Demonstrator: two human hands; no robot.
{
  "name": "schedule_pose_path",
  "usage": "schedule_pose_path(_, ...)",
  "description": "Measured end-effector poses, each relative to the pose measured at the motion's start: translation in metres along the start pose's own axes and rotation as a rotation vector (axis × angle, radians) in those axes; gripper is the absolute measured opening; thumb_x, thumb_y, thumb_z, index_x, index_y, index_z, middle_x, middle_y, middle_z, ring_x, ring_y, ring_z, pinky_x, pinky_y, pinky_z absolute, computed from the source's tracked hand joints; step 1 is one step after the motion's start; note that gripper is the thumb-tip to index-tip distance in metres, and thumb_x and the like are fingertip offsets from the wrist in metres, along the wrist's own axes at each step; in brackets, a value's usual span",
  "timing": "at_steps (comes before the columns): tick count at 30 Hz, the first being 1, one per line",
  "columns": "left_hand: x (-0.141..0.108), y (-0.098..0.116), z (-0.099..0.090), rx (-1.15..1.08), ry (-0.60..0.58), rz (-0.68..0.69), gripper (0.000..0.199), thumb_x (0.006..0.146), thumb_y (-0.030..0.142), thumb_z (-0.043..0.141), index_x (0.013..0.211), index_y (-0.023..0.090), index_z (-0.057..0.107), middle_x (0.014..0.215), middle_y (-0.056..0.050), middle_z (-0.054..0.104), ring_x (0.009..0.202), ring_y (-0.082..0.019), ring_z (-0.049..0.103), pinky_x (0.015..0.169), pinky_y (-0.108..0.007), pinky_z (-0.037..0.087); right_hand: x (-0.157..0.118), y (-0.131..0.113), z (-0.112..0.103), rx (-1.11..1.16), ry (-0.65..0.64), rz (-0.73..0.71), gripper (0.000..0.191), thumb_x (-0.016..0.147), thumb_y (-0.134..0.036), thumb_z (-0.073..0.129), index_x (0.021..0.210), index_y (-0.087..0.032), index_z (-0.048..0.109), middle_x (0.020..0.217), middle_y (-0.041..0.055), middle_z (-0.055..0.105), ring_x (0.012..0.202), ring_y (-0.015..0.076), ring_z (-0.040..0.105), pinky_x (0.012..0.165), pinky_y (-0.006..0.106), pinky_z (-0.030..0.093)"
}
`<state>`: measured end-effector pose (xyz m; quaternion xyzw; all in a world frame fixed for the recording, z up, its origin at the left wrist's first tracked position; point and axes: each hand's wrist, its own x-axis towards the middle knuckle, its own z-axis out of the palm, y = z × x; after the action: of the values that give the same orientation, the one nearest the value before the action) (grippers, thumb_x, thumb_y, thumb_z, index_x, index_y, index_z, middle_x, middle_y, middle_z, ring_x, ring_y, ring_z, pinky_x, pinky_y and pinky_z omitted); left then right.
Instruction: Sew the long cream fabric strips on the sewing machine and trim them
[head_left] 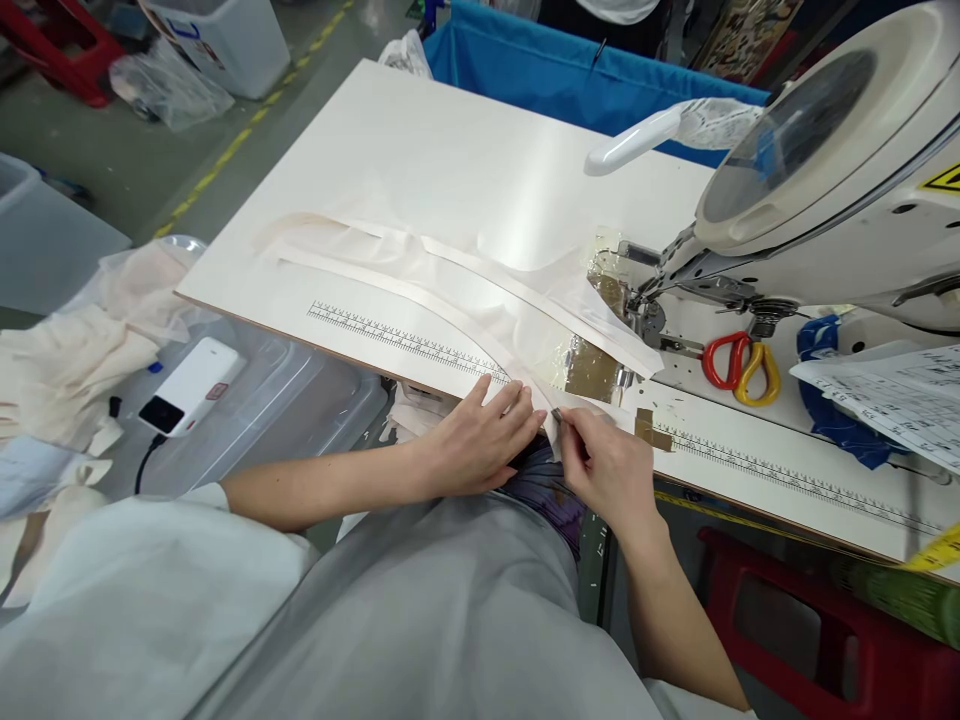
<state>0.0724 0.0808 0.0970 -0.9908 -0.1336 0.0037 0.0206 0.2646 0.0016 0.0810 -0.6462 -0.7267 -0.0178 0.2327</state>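
Pale pink fabric with long folded strips lies across the white table, and its right part reaches the sewing machine's needle area. My left hand rests with fingers spread on the near strip at the table's front edge. To its right, my right hand pinches a small dark tool against the strip's end, which hangs over the edge. Most of the tool is hidden by my fingers. A printed ruler runs along the table, just left of my left hand.
The sewing machine stands at the right, with red and yellow scissors and a paper sheet nearby. A blue bin is behind the table. At the left are a white power bank and piled fabric.
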Motion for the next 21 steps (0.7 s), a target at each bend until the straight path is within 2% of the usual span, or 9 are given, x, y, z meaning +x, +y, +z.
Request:
schedule_pose_path(3,0.000,-0.001,-0.001,-0.015,0.007,-0.007,0.075,0.089,0.054,0.058,0.144,0.006,0.038,0.142,-0.025,0.046,0.132,-0.039,0.042,0.106,-0.055,0.034,-0.008,0.004,-0.009,0.156,0.015,0.133,0.014,0.098,-0.027,0.047,0.096,-0.021,0.060,0.062,-0.0035,0.062,0.045,0.0123,0.052,0.048,0.025,0.035)
schedule_pose_path(5,0.000,-0.005,-0.001,-0.028,0.002,-0.055,0.076,0.090,0.057,0.056,0.143,0.005,0.040,0.141,-0.026,0.047,0.132,-0.040,0.042,0.106,-0.057,0.034,-0.007,0.003,-0.012,0.227,0.095,0.219,0.014,0.098,-0.030,0.048,0.100,-0.021,0.058,0.063,-0.0033,0.062,0.048,0.0136,0.055,0.049,0.024,0.039)
schedule_pose_path(7,-0.001,-0.012,-0.001,-0.036,-0.004,-0.125,0.075,0.092,0.057,0.052,0.142,0.003,0.041,0.142,-0.026,0.046,0.133,-0.040,0.041,0.107,-0.059,0.032,-0.002,0.000,-0.011,0.237,0.162,0.243,0.015,0.098,-0.032,0.048,0.101,-0.021,0.058,0.065,-0.0019,0.062,0.053,0.0155,0.058,0.052,0.025,0.041)
schedule_pose_path(9,-0.002,-0.018,-0.001,-0.046,-0.006,-0.171,0.073,0.094,0.055,0.049,0.141,0.000,0.041,0.143,-0.026,0.045,0.136,-0.039,0.038,0.111,-0.057,0.030,0.007,-0.005,-0.005,0.222,0.151,0.223,0.017,0.098,-0.033,0.047,0.100,-0.021,0.058,0.065,-0.0014,0.062,0.052,0.0159,0.057,0.051,0.026,0.041)
schedule_pose_path(12,-0.004,-0.024,0.002,-0.063,-0.018,-0.162,0.072,0.094,0.053,0.050,0.140,-0.002,0.041,0.144,-0.026,0.045,0.139,-0.035,0.037,0.115,-0.052,0.027,0.020,-0.009,0.007,0.209,0.078,0.198,0.020,0.099,-0.033,0.042,0.100,-0.022,0.058,0.067,-0.0004,0.064,0.051,0.0157,0.057,0.050,0.026,0.038)
schedule_pose_path(17,-0.007,-0.019,0.006,-0.030,-0.015,-0.132,0.078,0.090,0.055,0.057,0.146,0.005,0.035,0.147,-0.026,0.041,0.138,-0.041,0.037,0.112,-0.058,0.027,0.036,-0.005,0.025,0.157,0.009,0.113,0.024,0.100,-0.030,0.038,0.100,-0.020,0.059,0.077,0.0034,0.068,0.059,0.0173,0.061,0.053,0.027,0.036)
schedule_pose_path(21,-0.007,-0.017,0.005,-0.006,-0.015,-0.122,0.081,0.089,0.056,0.057,0.147,0.004,0.034,0.146,-0.028,0.041,0.138,-0.042,0.037,0.111,-0.059,0.028,0.043,-0.002,0.030,0.110,-0.026,0.047,0.024,0.100,-0.027,0.037,0.101,-0.019,0.060,0.078,0.0034,0.069,0.059,0.0177,0.061,0.053,0.028,0.034)
